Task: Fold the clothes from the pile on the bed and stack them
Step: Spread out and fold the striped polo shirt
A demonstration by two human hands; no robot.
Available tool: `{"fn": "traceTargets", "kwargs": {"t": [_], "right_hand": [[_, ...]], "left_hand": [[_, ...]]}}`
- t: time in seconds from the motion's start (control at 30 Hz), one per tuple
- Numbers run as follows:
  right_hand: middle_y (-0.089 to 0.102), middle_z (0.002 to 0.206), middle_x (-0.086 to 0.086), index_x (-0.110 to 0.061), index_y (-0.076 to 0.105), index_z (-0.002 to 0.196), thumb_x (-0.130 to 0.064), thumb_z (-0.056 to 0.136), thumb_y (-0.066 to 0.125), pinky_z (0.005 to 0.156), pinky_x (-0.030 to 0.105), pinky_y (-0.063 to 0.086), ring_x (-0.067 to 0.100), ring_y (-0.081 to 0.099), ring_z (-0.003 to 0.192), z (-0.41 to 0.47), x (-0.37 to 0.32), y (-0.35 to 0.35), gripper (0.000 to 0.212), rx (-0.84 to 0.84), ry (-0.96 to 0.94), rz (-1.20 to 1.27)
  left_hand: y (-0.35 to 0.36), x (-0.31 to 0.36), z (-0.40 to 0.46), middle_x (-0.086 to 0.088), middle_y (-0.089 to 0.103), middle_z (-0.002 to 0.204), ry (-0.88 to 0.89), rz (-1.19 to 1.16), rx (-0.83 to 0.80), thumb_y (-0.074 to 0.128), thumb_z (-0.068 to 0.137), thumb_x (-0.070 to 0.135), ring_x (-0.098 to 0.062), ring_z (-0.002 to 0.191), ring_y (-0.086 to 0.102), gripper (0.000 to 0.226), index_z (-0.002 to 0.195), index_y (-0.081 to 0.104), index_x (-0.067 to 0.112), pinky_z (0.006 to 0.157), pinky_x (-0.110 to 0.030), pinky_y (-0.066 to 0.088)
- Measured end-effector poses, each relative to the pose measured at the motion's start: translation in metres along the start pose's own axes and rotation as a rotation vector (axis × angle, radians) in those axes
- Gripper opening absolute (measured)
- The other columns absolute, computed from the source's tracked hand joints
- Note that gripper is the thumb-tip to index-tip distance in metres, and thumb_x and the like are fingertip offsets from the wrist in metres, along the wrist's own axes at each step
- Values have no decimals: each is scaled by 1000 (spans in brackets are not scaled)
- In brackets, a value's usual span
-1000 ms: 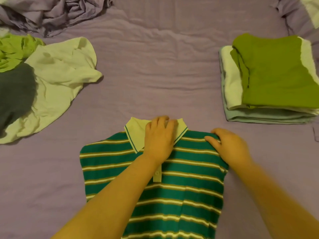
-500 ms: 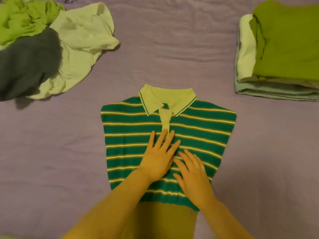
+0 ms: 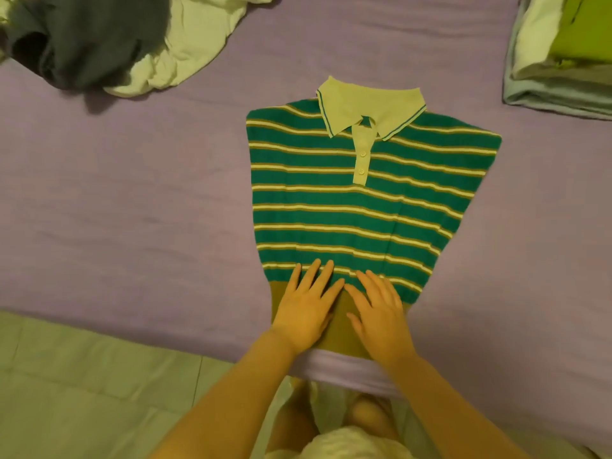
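Striped polo [image 3: 361, 207] flat on bed [image 3: 132, 210], sleeves tucked, collar far side. L hand [image 3: 306, 308] + R hand [image 3: 381, 309] flat, fingers straight on hem, no grip. Step: smoothing. Next prob: lift hem, fold to collar, move to stack [image 3: 556, 77].

Shirt: a green striped polo [image 3: 357, 200] lay face up on the purple bed [image 3: 139, 210], sleeves tucked under, collar away from the person.
Left hand [image 3: 306, 306]: flat on the hem, fingers straight.
Right hand [image 3: 381, 309]: flat just beside it.
Pile [image 3: 109, 38]: far left, dark and pale garments.
Stack [image 3: 559, 61]: far right, folded.
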State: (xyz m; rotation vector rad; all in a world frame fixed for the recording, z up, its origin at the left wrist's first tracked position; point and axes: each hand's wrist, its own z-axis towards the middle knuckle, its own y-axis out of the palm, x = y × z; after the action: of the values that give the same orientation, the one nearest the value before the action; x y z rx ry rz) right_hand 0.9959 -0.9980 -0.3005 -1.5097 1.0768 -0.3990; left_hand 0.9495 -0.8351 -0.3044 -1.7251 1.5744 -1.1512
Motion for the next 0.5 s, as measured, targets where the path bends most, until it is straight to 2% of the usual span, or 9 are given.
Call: {"fn": "traceTargets", "kwargs": {"t": [0.07, 0.13, 0.2, 0.23, 0.3, 0.37, 0.43, 0.5], "right_hand": [[64, 120, 14, -13, 74, 98, -15, 55, 90, 90, 53, 49, 35, 60, 113, -16, -7, 7, 46, 12, -18, 10], [64, 120, 14, -16, 74, 83, -16, 56, 90, 87, 51, 51, 36, 59, 113, -34, -12, 14, 31, 9, -38, 22], [63, 122, 15, -17, 71, 73, -18, 57, 90, 87, 51, 52, 37, 58, 115, -51, -17, 20, 25, -15, -33, 41], [62, 124, 16, -16, 70, 73, -20, 57, 89, 88, 52, 51, 38, 56, 117, -58, -19, 22, 25, -31, -22, 57], [58, 129, 17, -15, 71, 83, -24, 58, 89, 90, 52, 49, 39, 53, 120, -66, -24, 27, 32, -66, 3, 59], [57, 130, 17, -14, 71, 91, -26, 58, 89, 91, 51, 49, 38, 53, 121, -67, -28, 30, 39, -67, 28, 39], [61, 126, 16, -14, 72, 91, -26, 57, 89, 87, 49, 50, 37, 57, 116, -63, -30, 32, 40, -45, 50, 22], [65, 118, 14, -14, 73, 84, -23, 55, 90, 82, 46, 52, 36, 62, 108, -57, -31, 33, 35, -18, 59, -19]], "left_hand": [[1, -2, -12, -12, 17, 158, 48, -64, 33, 47, 97, 26, -34, 146, 10, 47, 143, 37, 21, 117, -50, 2], [4, -5, -24, -18, 48, 138, 144, -64, 117, 60, 90, 21, -39, 132, 38, 26, 115, 61, 13, 112, -49, 25], [11, -9, -33, -17, 61, 116, 225, 10, 158, 70, 81, 23, -38, 115, 54, 17, 93, 67, 11, 104, -47, 38], [13, -11, -36, -16, 60, 117, 239, 28, 134, 71, 79, 25, -38, 117, 52, 20, 93, 67, 12, 106, -48, 35], [21, -12, -40, -15, 48, 133, 231, 40, 46, 67, 81, 36, -36, 133, 35, 35, 108, 63, 13, 115, -49, 18], [29, -15, -40, -13, 37, 142, 219, 79, 22, 64, 82, 44, -33, 139, 21, 48, 119, 55, 14, 117, -47, 5], [31, -15, -39, -11, 35, 143, 224, 111, 36, 65, 81, 47, -31, 139, 20, 53, 122, 51, 14, 117, -45, 4], [31, -16, -36, -12, 38, 141, 228, 117, 66, 63, 84, 43, -32, 137, 25, 51, 123, 52, 12, 116, -46, 9]]}}
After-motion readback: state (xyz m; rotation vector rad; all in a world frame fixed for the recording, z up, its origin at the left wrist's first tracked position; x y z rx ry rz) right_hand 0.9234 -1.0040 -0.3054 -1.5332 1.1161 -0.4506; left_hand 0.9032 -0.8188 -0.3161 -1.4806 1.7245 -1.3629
